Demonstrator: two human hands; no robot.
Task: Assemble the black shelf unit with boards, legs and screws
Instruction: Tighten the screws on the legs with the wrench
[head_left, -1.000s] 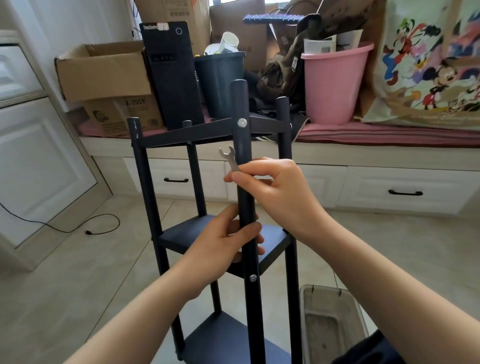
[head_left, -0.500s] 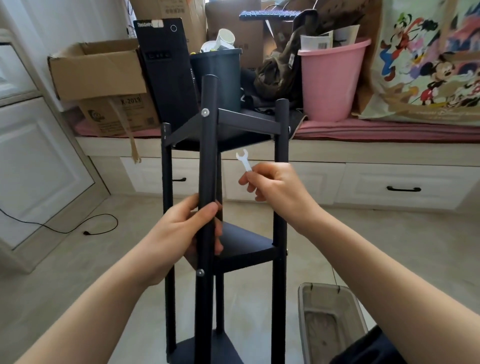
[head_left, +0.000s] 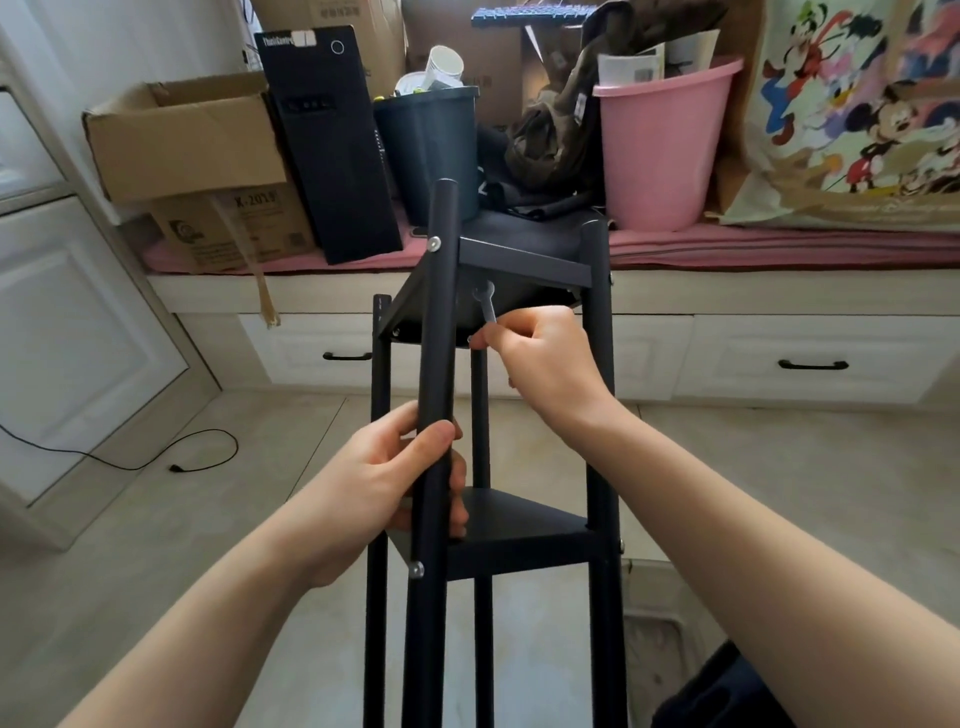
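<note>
- The black metal shelf unit with round tubular legs and flat dark boards (head_left: 519, 540) stands upright on the pale tiled floor (head_left: 156, 545), directly in front of both hands.
- The left hand (head_left: 384, 488) wraps around the nearest black tubular leg (head_left: 439, 338), thumb across the front and fingers curled behind it, just above the middle board (head_left: 524, 525).
- A silver screw head (head_left: 415, 569) shows on that leg just below the left hand, at the corner of the middle board; another silver screw (head_left: 434, 242) sits on the same leg well above the hand, at the corner of the top board (head_left: 524, 260).
- The right hand (head_left: 545, 358) is raised higher than the left, its fingers curled and pinching the shaft of a small flat silver open-ended wrench (head_left: 485, 306).
- The wrench's open head points up, against the underside of the top board, just right of the gripped leg; whether it sits on a nut cannot be told.
- The right-hand black leg (head_left: 600, 395) rises just beyond the right wrist.
- Beyond the hands, a window seat with a pink cushion (head_left: 753, 247) carries a pink plastic bucket (head_left: 665, 150), a dark round bin (head_left: 428, 150), a black computer tower (head_left: 332, 140) and an open brown cardboard box (head_left: 182, 135).
- A black cable (head_left: 156, 457) lies on the floor to the left of the left hand.
</note>
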